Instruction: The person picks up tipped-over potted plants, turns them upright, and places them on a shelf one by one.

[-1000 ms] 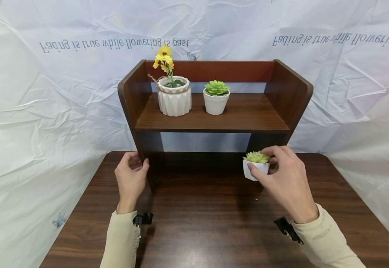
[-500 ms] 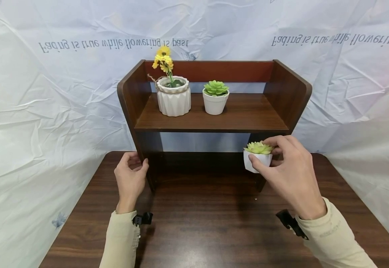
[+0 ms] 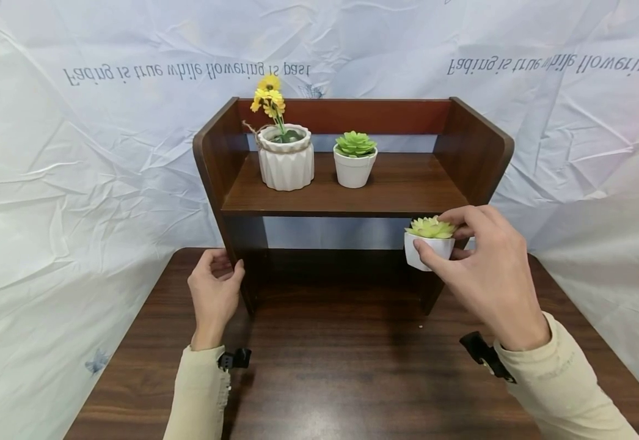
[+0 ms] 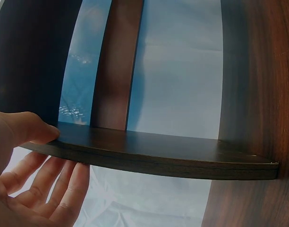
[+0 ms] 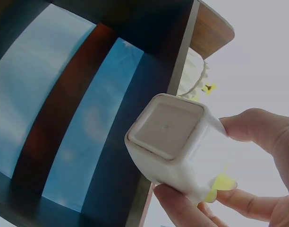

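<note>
My right hand [image 3: 487,269] pinches a small white angular pot with a pale green succulent [image 3: 430,247] between thumb and fingers, raised in front of the shelf's right side. Its squarish underside shows in the right wrist view, with the potted succulent [image 5: 165,125] off any surface. At the left, my left hand [image 3: 216,293] holds the side panel [image 4: 173,158] of the wooden desk shelf [image 3: 347,212], thumb on the inner face and fingers on the outer. On the upper board stand a ribbed white pot with yellow flowers [image 3: 286,162] and a round white pot with a bright green succulent [image 3: 355,168].
The shelf stands toward the back of a dark wooden table [image 3: 330,373]. Its right side panel [image 3: 479,146] rises beside the upper board. Behind hangs a creased pale cloth [image 3: 105,153] with mirrored, upside-down lettering.
My right hand has lifted the pale succulent pot upward and slightly right, from below the upper board to near its front edge. My left hand stays on the side panel.
</note>
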`<state>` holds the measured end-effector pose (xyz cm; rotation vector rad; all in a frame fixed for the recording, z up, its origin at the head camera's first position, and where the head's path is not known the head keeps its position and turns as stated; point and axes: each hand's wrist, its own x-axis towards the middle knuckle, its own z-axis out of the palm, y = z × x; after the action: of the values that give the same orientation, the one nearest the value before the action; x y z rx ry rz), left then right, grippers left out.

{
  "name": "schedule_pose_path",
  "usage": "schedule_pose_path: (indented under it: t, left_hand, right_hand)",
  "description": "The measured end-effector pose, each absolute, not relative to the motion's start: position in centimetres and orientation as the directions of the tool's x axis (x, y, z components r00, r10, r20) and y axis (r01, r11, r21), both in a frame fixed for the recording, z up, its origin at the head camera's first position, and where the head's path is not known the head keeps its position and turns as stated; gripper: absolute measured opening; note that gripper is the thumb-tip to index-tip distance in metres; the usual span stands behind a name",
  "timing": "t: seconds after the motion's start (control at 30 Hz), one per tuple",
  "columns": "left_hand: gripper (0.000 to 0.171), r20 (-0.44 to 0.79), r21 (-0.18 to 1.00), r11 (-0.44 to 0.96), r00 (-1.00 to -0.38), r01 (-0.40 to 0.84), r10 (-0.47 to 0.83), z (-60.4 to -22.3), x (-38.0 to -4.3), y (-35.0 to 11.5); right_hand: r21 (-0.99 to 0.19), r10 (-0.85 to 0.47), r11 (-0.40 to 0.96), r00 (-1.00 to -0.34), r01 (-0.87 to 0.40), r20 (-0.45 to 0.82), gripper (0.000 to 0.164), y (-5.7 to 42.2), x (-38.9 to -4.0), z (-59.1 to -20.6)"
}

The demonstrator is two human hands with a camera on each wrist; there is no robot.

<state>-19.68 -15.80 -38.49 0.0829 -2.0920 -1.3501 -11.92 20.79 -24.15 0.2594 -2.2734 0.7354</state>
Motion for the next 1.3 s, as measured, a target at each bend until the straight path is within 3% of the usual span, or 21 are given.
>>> schedule_pose_path:
  t: [1.3]
  left_hand:
    - [0.025, 0.449, 0.857, 0.441, -0.808, 0.268, -0.381, -38.4, -19.5, -15.8]
  right_hand:
    - [-0.373, 0.057, 0.825, -0.593, -0.425, 0.803, 0.037, 20.6, -16.2, -20.6]
